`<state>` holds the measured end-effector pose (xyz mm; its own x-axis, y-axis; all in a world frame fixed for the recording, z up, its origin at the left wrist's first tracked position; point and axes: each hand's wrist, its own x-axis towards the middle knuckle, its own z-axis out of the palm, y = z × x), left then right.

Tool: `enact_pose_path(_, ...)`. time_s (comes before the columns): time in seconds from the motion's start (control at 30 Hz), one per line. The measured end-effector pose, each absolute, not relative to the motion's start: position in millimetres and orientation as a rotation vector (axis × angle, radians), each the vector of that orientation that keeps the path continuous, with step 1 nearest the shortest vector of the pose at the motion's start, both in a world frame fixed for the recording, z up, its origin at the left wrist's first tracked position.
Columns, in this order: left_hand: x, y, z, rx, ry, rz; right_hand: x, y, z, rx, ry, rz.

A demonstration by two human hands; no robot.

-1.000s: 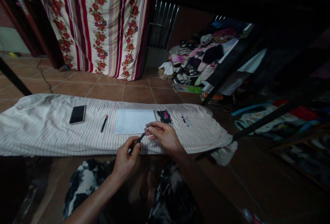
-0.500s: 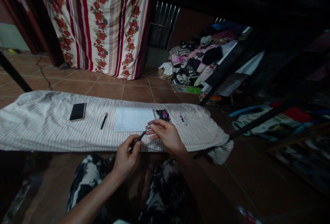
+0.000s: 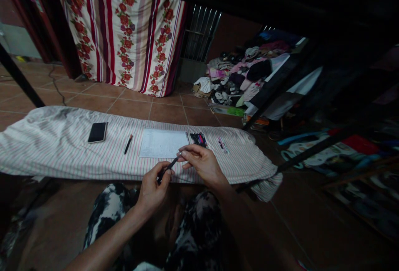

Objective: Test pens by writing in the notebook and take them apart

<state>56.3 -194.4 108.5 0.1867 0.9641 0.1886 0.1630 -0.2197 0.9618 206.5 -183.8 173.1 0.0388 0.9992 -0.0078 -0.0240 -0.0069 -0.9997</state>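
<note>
My left hand is closed around the lower part of a slim dark pen, which slants up to the right above the near edge of the striped sheet. At the pen's upper end, the thumb and fingertips of my right hand pinch its tip; whether they grip a separate cap is too small to tell. Just beyond the hands lies a spiral notebook with a pale page. Beside its coil is a row of dark and coloured pens, partly behind my right hand.
On the striped cloth lie a dark phone or small tablet, a black pen with an orange-brown end and some small pink and white items. Dark bed-frame bars cross the right. Clothes are piled behind.
The view has tilted slightly, so the surroundings shift a little. Both hands keep nearly the same hold on the pen; the right fingers sit slightly closer together.
</note>
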Motion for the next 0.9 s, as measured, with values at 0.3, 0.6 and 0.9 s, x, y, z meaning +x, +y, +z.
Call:
enact_pose_path(0.3,55.6,-194.3,109.4,1.595,1.082,1.162,204.0,-186.1,174.8,-1.224,-1.242,1.182)
enact_pose_path(0.6,53.3,-195.2,110.3,1.611,1.096,1.161,202.9,-185.7,176.0,-1.246,-1.219,1.210)
enact_pose_path(0.9,52.2,-193.4,103.3,1.596,1.075,1.177,203.8,-185.6,177.8,-1.295,-1.257,1.226)
